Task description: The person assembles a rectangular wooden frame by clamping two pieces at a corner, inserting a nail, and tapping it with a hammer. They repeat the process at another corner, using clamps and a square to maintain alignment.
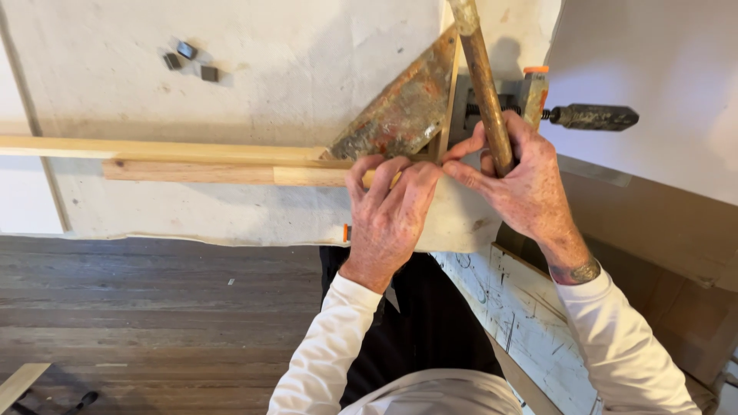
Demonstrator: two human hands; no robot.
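The left hand (392,219) has its grip pinched narrow on the end of a thin wooden strip (223,174), with the fingertips pressing down on it. The strip lies flat on the white counter (254,84) and runs away from that grip toward the person's left. A second, longer pale strip (154,147) lies just beyond it, touching along its edge. The right hand (519,180) has its grip closed around a worn wooden handle (484,77), which may belong to a hammer, but its top is out of view. The two hands touch at the fingertips. Just past both grips sits a rusty, paint-stained metal triangle (403,111), set into the corner where the wood pieces meet. To the right of the right grip, a clamp with an orange tip (532,92) and a dark screw handle (593,117) holds on there. Three small dark metal blocks (188,61) lie well apart, far to the left.
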